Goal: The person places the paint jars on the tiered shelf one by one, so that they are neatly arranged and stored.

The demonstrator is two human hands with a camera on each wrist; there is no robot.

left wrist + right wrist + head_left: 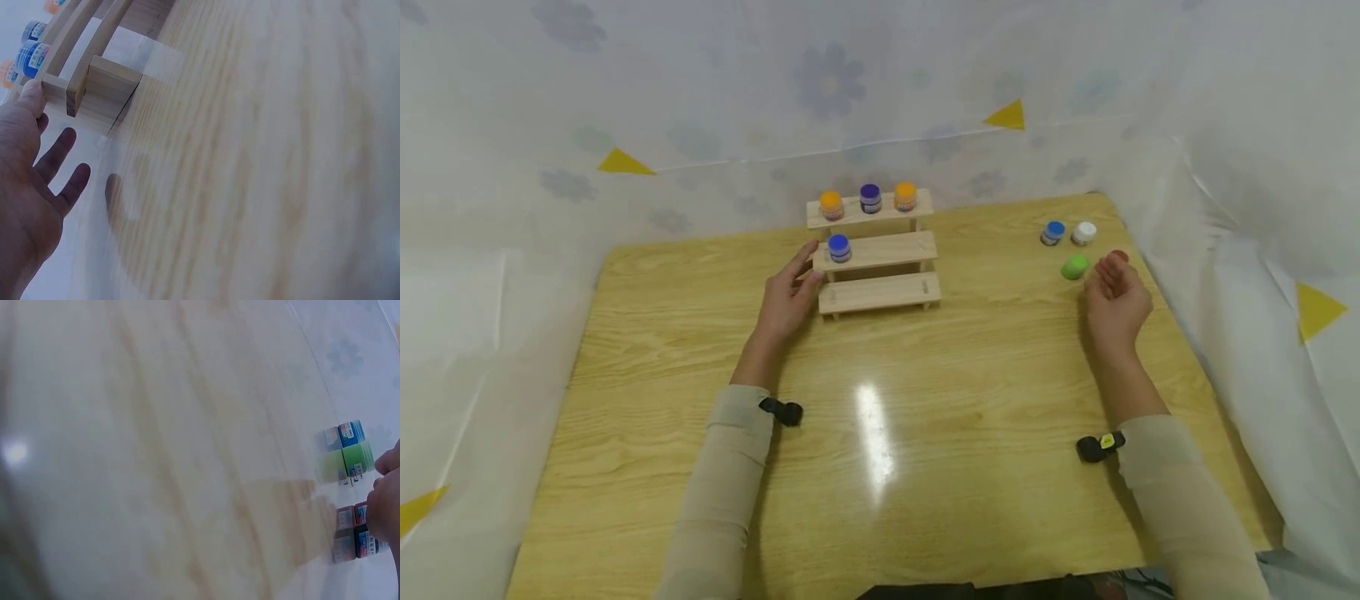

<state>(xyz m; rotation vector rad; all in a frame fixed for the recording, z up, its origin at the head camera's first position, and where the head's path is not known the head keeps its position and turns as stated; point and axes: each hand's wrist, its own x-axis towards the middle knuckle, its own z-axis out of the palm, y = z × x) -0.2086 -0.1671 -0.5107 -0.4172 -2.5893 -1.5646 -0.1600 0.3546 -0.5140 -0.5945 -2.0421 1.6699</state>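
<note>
L hand (790, 296) lay w/ fingers straight and relaxed against the left end of the wooden stepped rack (880, 293); in the left wrist view the thumb touched the end of a step, remaining fingers spread over the surface (925, 433), nothing held. Rack stood at rear centre of the surface, three steps. Top step carried, L to R, an orange-lid jar (831, 204), a purple-lid jar (870, 198) and a second orange-lid jar (906, 196). Mid step carried one blue-lid jar (839, 247) at its left end, just beside the L fingertips. Bottom step bare. R hand (1116, 300) was near the rear right corner of the surface, fingers loosely curled; grip state not resolvable, as the red-lid jar (1120, 256) sat right at the fingertips and contact could not be confirmed. Right wrist view was blurred: fingers at or against the red-lid jar and a dark one under it. Green-lid jar (1074, 267) stood just beside R hand, to its left. Behind it, a second blue-lid jar (1053, 232) and a white-lid jar (1084, 232) stood side by side.
</note>
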